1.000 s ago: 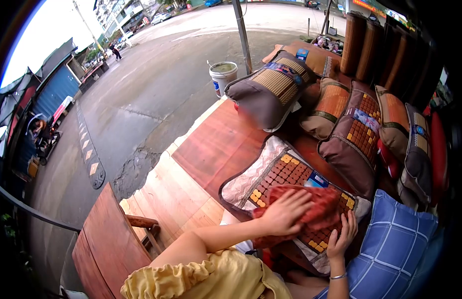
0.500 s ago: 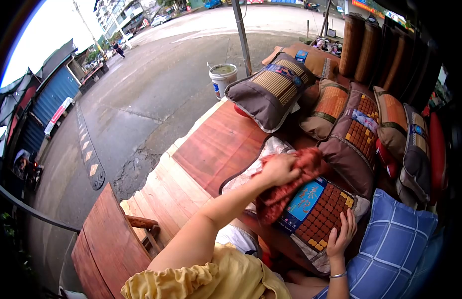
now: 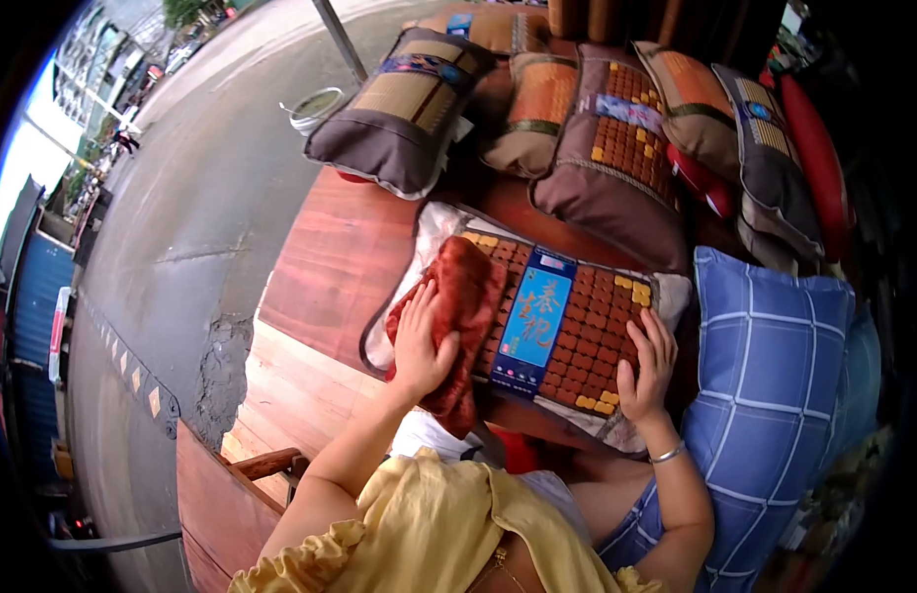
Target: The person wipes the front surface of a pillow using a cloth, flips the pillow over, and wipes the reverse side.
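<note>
A pillow (image 3: 599, 339) topped with brown and yellow tiles, with pale patterned ends and a blue label band (image 3: 537, 318) across its middle, lies flat in front of me. My left hand (image 3: 425, 344) rests with outstretched fingers on a crumpled dark-red cloth (image 3: 468, 306), which covers part of the pillow's left side. On the right end of the pillow lies my right hand (image 3: 648, 368), its fingers apart and nothing in them. A bracelet (image 3: 668, 453) circles that wrist.
Several pillows, one with tan slats (image 3: 404, 109) and one brown with tiles (image 3: 616, 148), lie at the back. A blue checked pillow (image 3: 760, 395) is at my right. Left are the wooden table (image 3: 320, 257), a wooden chair (image 3: 216, 494) and a white bucket (image 3: 315, 111).
My left hand has moved left and toward me with the red cloth, its fingers going from bunched to flat. My right hand stays on the pillow's right end. The view has shifted.
</note>
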The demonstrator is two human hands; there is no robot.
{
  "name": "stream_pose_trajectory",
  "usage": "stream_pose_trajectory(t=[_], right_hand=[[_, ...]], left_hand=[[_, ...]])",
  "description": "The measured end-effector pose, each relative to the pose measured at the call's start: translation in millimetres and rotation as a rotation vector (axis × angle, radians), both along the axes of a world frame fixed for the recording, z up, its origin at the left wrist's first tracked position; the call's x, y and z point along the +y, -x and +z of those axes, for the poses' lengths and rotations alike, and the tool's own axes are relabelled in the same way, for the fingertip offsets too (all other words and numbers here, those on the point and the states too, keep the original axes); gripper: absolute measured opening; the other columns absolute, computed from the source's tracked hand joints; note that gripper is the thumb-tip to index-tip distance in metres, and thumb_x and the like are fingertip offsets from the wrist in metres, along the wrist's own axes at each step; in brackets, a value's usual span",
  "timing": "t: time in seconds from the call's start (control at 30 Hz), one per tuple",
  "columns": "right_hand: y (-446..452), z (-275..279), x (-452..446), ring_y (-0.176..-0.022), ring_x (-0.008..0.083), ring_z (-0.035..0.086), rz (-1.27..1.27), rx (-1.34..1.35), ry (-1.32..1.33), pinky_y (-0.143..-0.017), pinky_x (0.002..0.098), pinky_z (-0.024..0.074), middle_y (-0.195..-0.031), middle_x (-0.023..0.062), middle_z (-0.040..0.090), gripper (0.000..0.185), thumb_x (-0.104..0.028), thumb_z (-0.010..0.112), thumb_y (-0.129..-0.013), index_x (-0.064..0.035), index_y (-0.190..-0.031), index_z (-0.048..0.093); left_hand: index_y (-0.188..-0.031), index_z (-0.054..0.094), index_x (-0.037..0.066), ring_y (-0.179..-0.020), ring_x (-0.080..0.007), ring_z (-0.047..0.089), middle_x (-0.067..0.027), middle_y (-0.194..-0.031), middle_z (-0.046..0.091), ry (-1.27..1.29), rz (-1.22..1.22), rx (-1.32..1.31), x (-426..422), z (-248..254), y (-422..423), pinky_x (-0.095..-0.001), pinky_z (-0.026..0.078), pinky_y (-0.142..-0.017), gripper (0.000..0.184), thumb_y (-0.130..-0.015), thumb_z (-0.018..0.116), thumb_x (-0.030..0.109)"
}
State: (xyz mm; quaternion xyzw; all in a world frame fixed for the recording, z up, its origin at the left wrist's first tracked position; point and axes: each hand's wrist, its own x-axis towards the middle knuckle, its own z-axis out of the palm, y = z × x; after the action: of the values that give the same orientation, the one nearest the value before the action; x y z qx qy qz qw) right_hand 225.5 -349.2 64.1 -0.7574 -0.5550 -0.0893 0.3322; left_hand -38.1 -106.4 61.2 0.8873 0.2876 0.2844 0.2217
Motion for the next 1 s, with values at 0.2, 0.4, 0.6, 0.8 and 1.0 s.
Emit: stream_pose_trajectory(t=[0.2,0.4,0.6,0.8,1.0], right_hand=[[0,-2,0,-0.137,0.0389,0.041,-0.002,-0.005,0.004,-0.113,0.0509,0.0269,-0.145,0.0217,0.047,0.049,-0.032,0.045,-0.095,-0.0013,-0.133,0.055],[-3,-11,-1,-0.137,0.0388,0.041,-0.009,-0.010,-0.033,-0.113,0.0506,0.0269,-0.145,0.0217,0.048,0.050,-0.034,0.045,-0.096,-0.0013,-0.133,0.054],[1,-1,0,-0.138,0.0374,0.040,0.001,0.011,-0.016,-0.113,0.0505,0.0267,-0.146,0.0203,0.046,0.047,-0.031,0.045,-0.097,-0.0031,-0.134,0.055],[-1,-2,-1,-0.138,0.0369,0.040,-0.008,0.001,-0.017,-0.113,0.0504,0.0272,-0.146,0.0194,0.046,0.047,-0.031,0.044,-0.097,-0.0034,-0.134,0.055],[0,-2,-1,-0.138,0.0369,0.040,0.004,0.012,-0.029,-0.113,0.0510,0.0272,-0.146,0.0193,0.046,0.047,-0.030,0.046,-0.097,-0.0040,-0.135,0.055]], left_hand=[[-0.143,0.047,0.006,-0.144,-0.0346,0.035,-0.0179,-0.152,0.042,-0.144,-0.369,0.183,-67,31,-66,-0.0505,0.020,-0.119,0.074,-0.079,0.066,0.037],[-0.138,0.051,0.004,-0.142,-0.0326,0.038,-0.0180,-0.149,0.046,-0.161,-0.444,0.174,-49,37,-116,-0.0479,0.026,-0.118,0.066,-0.083,0.061,0.039],[-0.120,0.060,-0.003,-0.124,-0.0384,0.054,-0.0222,-0.129,0.060,0.019,-0.187,0.175,52,21,-104,-0.0460,0.038,-0.110,0.051,-0.086,0.061,0.035],[-0.132,0.053,-0.004,-0.127,-0.0414,0.050,-0.0262,-0.133,0.056,0.315,-0.066,-0.097,104,-34,-26,-0.0409,0.036,-0.110,0.046,-0.094,0.055,0.021],[-0.139,0.046,-0.005,-0.139,-0.0433,0.037,-0.0260,-0.148,0.043,-0.022,-0.037,0.000,13,-3,-5,-0.0482,0.026,-0.117,0.059,-0.087,0.058,0.018]])
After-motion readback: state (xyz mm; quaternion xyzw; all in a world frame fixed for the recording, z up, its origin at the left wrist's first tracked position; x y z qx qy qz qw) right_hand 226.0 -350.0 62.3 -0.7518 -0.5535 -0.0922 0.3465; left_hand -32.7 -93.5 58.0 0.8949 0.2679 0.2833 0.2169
